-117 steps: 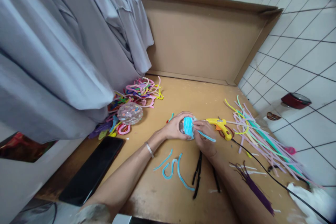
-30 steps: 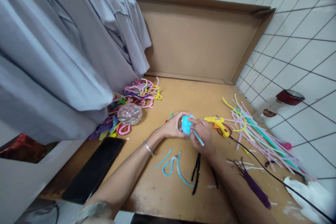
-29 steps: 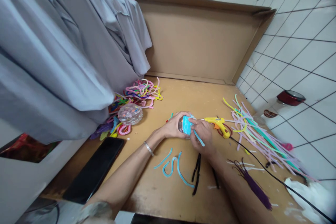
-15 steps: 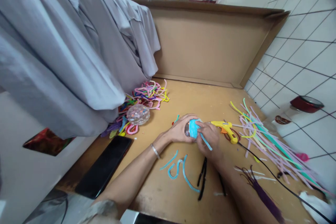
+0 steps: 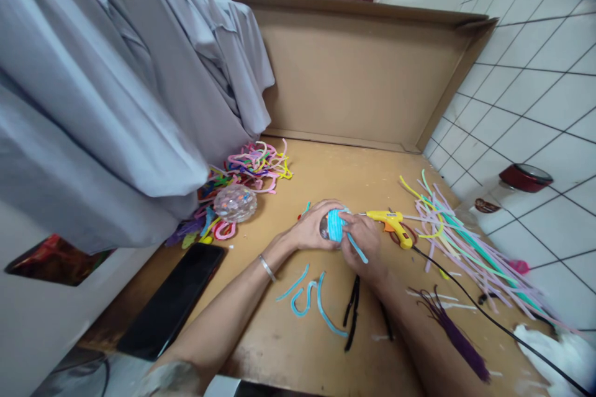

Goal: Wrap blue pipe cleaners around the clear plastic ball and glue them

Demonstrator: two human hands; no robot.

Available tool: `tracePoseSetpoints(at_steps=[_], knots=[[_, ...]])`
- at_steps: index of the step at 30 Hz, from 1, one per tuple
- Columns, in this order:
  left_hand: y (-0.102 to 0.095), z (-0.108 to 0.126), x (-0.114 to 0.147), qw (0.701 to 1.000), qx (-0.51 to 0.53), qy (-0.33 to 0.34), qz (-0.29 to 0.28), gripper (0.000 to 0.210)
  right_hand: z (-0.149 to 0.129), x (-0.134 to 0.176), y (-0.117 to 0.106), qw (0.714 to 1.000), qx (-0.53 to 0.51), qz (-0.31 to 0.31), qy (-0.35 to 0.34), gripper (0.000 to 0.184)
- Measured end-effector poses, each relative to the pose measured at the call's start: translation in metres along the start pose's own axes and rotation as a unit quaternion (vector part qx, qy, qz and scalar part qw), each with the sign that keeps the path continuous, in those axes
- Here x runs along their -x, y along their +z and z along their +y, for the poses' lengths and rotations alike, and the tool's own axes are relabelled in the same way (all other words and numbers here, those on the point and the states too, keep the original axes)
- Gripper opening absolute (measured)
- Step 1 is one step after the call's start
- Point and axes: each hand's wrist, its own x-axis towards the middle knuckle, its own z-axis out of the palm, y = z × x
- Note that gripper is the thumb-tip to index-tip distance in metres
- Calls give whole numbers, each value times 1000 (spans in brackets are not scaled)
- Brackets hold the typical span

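At centre, left grip [image 5: 309,231] clasps a ball [image 5: 334,225], right grip [image 5: 368,240] a partly hidden strip [image 5: 358,249].

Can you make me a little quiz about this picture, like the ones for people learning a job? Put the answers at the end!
1. Pick one. Where is the loose clear ball?
A: under a hat
B: by the heap of colourful strips
C: inside a bowl

2. True or false? The right hand is holding the glue gun.

3. Fill in the colour. The left hand holds a clear round thing partly covered in ____.

Key:
1. B
2. False: it holds a blue strip, and the glue gun lies on the table.
3. blue
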Motion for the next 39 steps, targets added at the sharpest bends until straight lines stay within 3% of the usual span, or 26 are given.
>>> tracePoseSetpoints(at_steps=[8,15,20,30,39], knots=[[1,1,1,1000,-12,9,0,83,-1,-1,0,1000,7,-4,7,23],[0,7,3,999,-31,-28,-5,92,0,-1,0,1000,1,3,-4,22],[-3,7,1,999,-30,3,-29,78,-1,-2,-1,1000,5,-6,-9,22],[-2,6,0,1000,-4,4,-14,81,1,12,11,999,27,22,-11,21],[-2,7,-1,1000,5,8,-14,77,0,10,8,999,29,17,-8,20]])
